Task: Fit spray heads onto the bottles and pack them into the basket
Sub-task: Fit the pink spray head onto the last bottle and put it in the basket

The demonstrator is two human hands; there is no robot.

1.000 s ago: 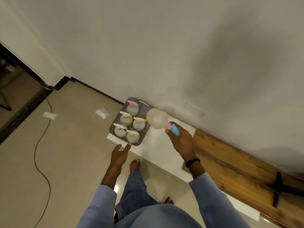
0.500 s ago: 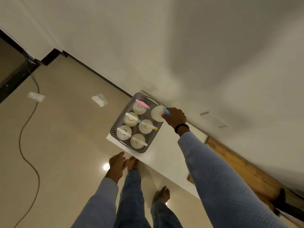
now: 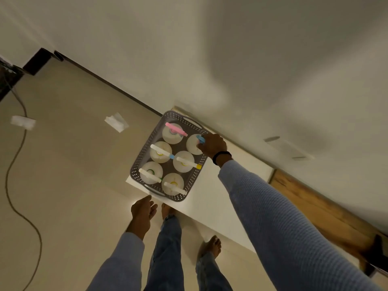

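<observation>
White bottle with blue spray head (image 3: pixel 194 143): stands in far right corner of grey perforated basket (image 3: pixel 137 164), beside five other capped bottles. Right hand (image 3: pixel 213 145): fingers closed around its blue head. Left hand (image 3: pixel 142 213): loosely spread, empty, near basket's front edge. Basket sits on white table (image 3: pixel 220 196).

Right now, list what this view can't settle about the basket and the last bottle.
- Head view: right hand covers the blue-headed bottle; its grip and the head's seating are hidden.
- Bottles in the basket show tops only; fill levels hidden.
- Left hand is seen from behind; its palm is hidden.
</observation>
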